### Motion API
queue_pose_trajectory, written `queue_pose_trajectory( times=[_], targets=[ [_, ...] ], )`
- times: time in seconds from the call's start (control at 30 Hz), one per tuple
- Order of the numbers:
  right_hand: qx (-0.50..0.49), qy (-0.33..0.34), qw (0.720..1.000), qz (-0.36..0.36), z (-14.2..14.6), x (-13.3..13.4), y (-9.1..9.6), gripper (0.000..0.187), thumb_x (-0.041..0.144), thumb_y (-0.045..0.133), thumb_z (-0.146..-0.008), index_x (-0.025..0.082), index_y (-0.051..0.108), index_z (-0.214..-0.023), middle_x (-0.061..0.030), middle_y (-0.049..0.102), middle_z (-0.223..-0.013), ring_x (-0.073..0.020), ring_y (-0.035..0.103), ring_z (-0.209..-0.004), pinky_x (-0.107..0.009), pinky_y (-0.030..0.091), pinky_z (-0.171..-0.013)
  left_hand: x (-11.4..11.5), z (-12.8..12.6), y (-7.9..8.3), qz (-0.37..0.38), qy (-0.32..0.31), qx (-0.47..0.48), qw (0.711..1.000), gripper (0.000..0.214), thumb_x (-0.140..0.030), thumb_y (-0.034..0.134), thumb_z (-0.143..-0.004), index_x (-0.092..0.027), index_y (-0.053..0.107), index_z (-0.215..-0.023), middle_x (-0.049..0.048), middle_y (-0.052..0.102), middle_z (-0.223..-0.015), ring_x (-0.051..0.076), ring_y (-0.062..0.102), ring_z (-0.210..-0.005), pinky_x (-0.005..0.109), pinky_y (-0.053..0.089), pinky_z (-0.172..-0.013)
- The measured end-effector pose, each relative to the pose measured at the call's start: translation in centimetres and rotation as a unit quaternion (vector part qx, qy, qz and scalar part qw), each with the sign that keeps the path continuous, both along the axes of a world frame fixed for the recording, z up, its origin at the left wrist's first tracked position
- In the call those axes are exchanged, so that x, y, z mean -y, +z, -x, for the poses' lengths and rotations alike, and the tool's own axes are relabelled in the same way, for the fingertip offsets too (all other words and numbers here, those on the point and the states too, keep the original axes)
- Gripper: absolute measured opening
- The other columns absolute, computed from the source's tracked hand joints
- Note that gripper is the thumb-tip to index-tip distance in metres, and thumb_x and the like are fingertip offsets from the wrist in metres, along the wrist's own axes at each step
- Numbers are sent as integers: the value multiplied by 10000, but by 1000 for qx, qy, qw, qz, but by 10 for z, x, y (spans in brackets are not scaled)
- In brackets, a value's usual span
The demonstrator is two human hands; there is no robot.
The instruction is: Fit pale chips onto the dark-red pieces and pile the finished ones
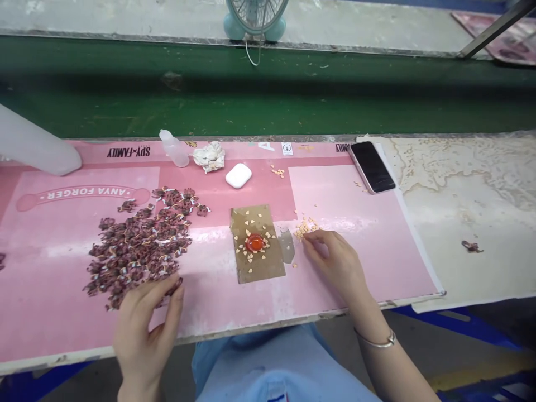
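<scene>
My left hand rests at the near edge of a heap of small dark red bow-like pieces, its fingertips pinched on one piece at the heap's near right corner. My right hand lies on the pink mat with its fingers curled, the tips touching a small pile of tiny cream heart-shaped bits. Between the hands lies a brown card with a red cap in its middle and several cream bits scattered round it.
At the back of the mat stand a small clear bottle, a crumpled paper ball, a white earbud case and a black phone. A teal fan stands beyond the green belt. A translucent container lies far left.
</scene>
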State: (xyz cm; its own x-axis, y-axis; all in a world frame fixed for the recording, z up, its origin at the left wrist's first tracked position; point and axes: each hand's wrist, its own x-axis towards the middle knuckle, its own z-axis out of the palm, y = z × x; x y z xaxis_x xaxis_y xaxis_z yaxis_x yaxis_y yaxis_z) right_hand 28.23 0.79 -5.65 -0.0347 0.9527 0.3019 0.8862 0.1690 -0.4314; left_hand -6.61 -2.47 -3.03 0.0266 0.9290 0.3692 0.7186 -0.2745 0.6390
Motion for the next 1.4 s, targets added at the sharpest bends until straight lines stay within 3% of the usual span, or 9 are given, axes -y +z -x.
queue_pose_trajectory(
  times=[0.1, 0.23, 0.4, 0.5, 0.57, 0.8, 1.0, 1.2, 1.4],
  targets=[
    [55, 38, 998, -10, -3, -4, 3, 115, 204, 526, -991, 234, 619, -932, -58, 752, -868, -226, 713, -785, -342, 556, -676, -5, -11, 9, -48, -23, -34, 998, 346, -57, 633, -921, -280, 667, -1183, 23, 666, -973, 188, 617, -862, 326, 492, -769],
    [57, 82, 995, -20, -13, -8, 5, 153, 195, 524, -989, 233, 625, -881, -52, 751, -829, -216, 717, -755, -333, 558, -659, -8, -26, 20, -27, -55, -22, 998, 263, -68, 600, -945, -251, 675, -1119, 18, 666, -924, 157, 634, -826, 275, 524, -747],
    [-130, 61, 990, -14, 6, -6, 20, 87, 240, 650, -936, 259, 600, -867, -25, 780, -839, -207, 762, -762, -323, 623, -672, -9, -53, 27, 49, -95, 80, 991, 160, -120, 612, -952, -229, 702, -1028, 19, 697, -860, 142, 673, -767, 235, 549, -681],
    [-276, 158, 948, -6, 44, -2, 41, 156, 156, 687, -908, 259, 582, -856, -8, 786, -822, -182, 770, -751, -294, 641, -674, -10, -70, 28, 105, -123, 157, 974, 133, -152, 621, -954, -223, 724, -998, 30, 715, -843, 148, 689, -759, 229, 560, -652],
    [-312, 222, 924, -5, 69, 0, 52, 192, 102, 680, -898, 256, 580, -843, 5, 792, -811, -160, 766, -727, -273, 648, -679, -10, -77, 27, 129, -129, 199, 963, 114, -170, 632, -950, -219, 734, -962, 36, 718, -822, 153, 685, -744, 236, 565, -647],
    [-310, 240, 919, -53, 95, 1, 57, 241, 40, 676, -862, 252, 568, -823, -1, 810, -828, -155, 765, -713, -260, 663, -686, -6, -81, 23, 153, -96, 275, 944, 84, -193, 661, -934, -212, 731, -892, 23, 698, -771, 145, 662, -713, 233, 553, -643],
    [-305, 230, 922, -62, 98, 4, 55, 238, 38, 665, -874, 249, 560, -844, -15, 810, -825, -158, 766, -716, -263, 665, -686, -8, -79, 26, 152, -77, 252, 953, 96, -199, 652, -935, -211, 735, -888, 29, 707, -772, 148, 660, -702, 244, 547, -633],
    [-249, 270, 924, -109, 99, 6, 57, 272, 4, 641, -872, 261, 595, -948, -40, 822, -913, -183, 781, -777, -278, 656, -655, -10, -81, 27, 126, -91, 248, 956, 152, -234, 629, -943, -191, 719, -828, 32, 673, -697, 145, 638, -644, 243, 533, -571],
    [-212, 232, 945, -95, 96, 2, 55, 245, 94, 644, -916, 253, 658, -1102, -27, 769, -821, -183, 735, -710, -317, 627, -650, -9, -80, 28, 99, -87, 221, 966, 114, -147, 639, -912, -203, 713, -846, 28, 699, -740, 143, 647, -671, 245, 540, -600]
  ],
)
